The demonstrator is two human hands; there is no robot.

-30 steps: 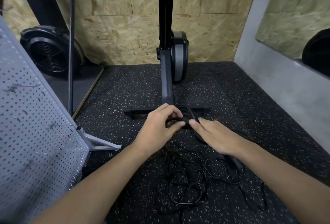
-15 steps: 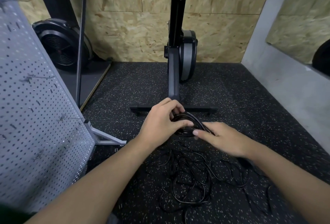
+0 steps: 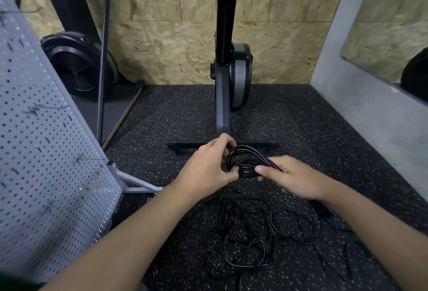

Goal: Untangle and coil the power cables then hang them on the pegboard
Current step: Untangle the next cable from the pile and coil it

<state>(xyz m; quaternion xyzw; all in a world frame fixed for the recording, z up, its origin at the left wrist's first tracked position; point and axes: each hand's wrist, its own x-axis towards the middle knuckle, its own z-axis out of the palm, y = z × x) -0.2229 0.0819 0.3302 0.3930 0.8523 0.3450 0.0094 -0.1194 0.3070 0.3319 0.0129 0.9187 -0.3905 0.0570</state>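
A small coil of black power cable (image 3: 245,162) is held above the floor between both hands. My left hand (image 3: 208,165) grips its left side with fingers curled over the loops. My right hand (image 3: 291,178) pinches the right side of the coil, thumb on top. Below the hands a loose tangle of black cables (image 3: 252,235) lies spread on the speckled rubber floor. The grey pegboard (image 3: 41,151) stands tilted at the left, with several metal hooks on it.
A black rowing machine stands upright, its foot bar (image 3: 222,145) just beyond the hands and its flywheel (image 3: 239,77) against the wood wall. A second fan machine (image 3: 78,65) sits at back left. A grey concrete ledge (image 3: 375,114) runs along the right.
The coil has grown rounder and lifted slightly as both hands kept winding it. The camera view has shifted a little, showing more of the pegboard and wall.
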